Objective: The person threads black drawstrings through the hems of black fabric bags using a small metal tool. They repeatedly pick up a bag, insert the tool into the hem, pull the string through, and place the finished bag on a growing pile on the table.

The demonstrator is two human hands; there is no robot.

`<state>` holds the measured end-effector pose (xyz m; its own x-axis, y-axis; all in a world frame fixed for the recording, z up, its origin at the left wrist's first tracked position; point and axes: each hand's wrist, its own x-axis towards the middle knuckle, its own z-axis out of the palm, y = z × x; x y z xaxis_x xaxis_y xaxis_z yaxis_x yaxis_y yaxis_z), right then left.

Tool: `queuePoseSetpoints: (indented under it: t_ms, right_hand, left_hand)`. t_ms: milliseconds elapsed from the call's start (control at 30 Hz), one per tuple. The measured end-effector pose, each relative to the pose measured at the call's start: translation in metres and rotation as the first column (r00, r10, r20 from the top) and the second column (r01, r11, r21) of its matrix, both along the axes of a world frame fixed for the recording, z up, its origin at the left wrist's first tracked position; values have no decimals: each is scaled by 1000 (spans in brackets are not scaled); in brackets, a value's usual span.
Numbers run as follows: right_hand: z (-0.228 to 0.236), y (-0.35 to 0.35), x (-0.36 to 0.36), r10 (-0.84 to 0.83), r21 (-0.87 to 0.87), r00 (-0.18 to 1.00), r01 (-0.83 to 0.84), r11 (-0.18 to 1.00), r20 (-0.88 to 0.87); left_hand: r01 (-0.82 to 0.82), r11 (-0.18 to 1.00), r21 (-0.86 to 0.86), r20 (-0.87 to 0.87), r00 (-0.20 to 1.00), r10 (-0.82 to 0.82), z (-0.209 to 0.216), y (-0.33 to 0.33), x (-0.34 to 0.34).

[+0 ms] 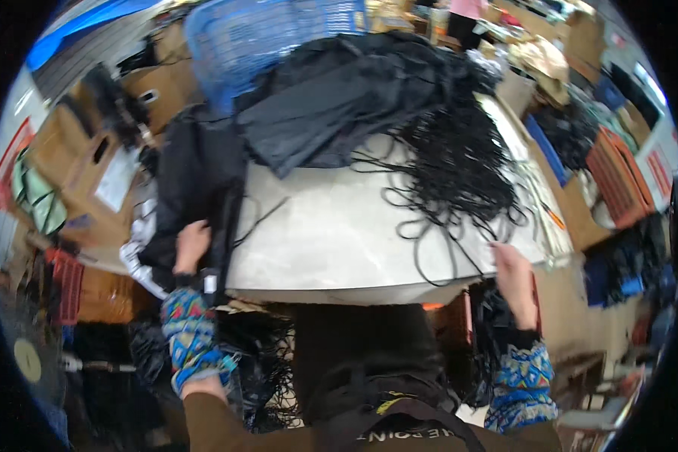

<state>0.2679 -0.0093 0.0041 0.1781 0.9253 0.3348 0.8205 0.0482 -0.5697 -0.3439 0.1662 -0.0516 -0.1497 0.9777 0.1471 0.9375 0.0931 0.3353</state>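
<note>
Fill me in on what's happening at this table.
A person stands at a white table strewn with black goods. The left hand rests on a black garment at the table's left edge. The right hand pinches a strand from a tangle of black cords spread across the right side. More black fabric is heaped at the far end, beside a blue plastic basket.

Bare pale tabletop (331, 241) lies open across the frame's centre. A heap of black fabric (339, 98) blocks the upper middle, tangled black cords (459, 173) the right, a dark garment (196, 196) the left edge.
</note>
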Motion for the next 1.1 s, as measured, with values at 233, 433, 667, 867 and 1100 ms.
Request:
queuePoseSetpoints:
  t_ms: [233, 433, 667, 867, 1100]
  right_hand:
    - [-17, 11, -30, 93, 44, 995, -95, 995, 37]
    - [7, -2, -20, 47, 65, 996, -42, 997, -74]
    - [43, -58, -61, 479, -70, 720, -586, 807, -503]
    - [58, -51, -56, 719, -131, 502, -852, 506, -481]
    - [60, -46, -111, 755, -11, 428, -873, 488, -496]
  left_hand:
    - [730, 567, 381, -25, 622, -783, 38, -82, 229]
    - [848, 318, 423, -147, 411, -900, 24, -122, 374]
    - [928, 352, 123, 812, 109, -573, 94, -165, 344]
    - [852, 509, -125, 905, 308, -294, 119, -178, 267]
    - [779, 626, -41, 922, 271, -276, 137, -192, 264]
